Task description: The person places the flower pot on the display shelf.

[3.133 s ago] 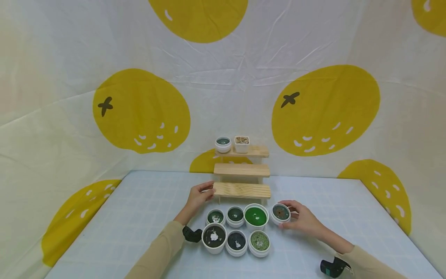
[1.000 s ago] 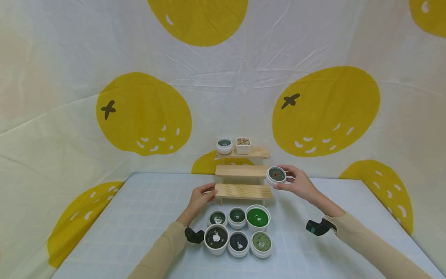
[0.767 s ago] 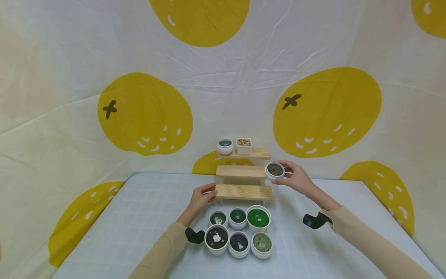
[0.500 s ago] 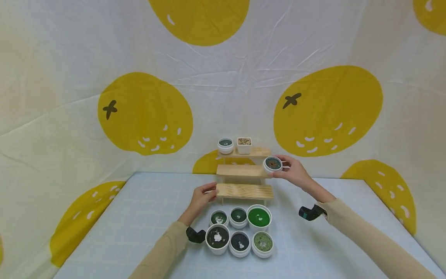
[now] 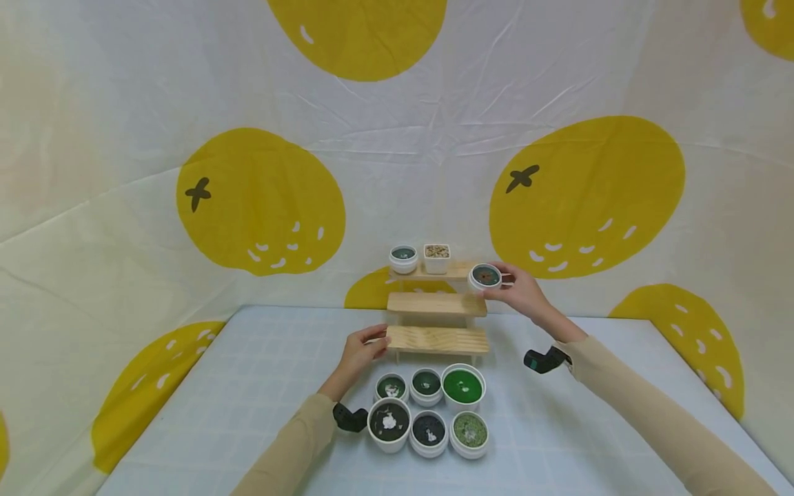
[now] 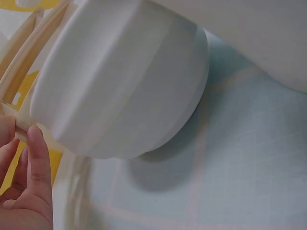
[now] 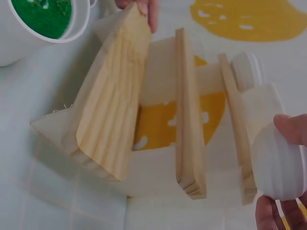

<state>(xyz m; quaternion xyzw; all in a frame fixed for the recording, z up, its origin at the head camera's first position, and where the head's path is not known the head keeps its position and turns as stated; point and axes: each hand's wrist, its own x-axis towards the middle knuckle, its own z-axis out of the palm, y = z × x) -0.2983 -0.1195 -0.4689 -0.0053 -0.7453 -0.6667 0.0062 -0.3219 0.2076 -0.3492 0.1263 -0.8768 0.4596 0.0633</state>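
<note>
My right hand (image 5: 522, 295) grips a small white round pot (image 5: 484, 276) with a dark green fill and a brown centre. It holds the pot at the right end of the top board of a three-step wooden stand (image 5: 438, 303). In the right wrist view, thumb and fingers span the pot's ribbed side (image 7: 276, 165), close beside the top board (image 7: 237, 129). My left hand (image 5: 356, 353) pinches the left end of the stand's lowest board (image 5: 438, 339). On the top board's left part sit a round white pot (image 5: 403, 260) and a square white pot (image 5: 437, 260) with pebble-like fill.
Several white pots stand in two rows before the stand, including a taller bright green one (image 5: 463, 387), a dark one (image 5: 389, 424) near my left wrist and a mossy one (image 5: 469, 432). A pale checked cloth (image 5: 577, 427) covers the table; a fruit-print curtain (image 5: 409, 186) hangs behind.
My right hand has lifted the brown-centred pot from the table beside the green one, up past the middle board to the top board. My left hand stays at the lowest board.
</note>
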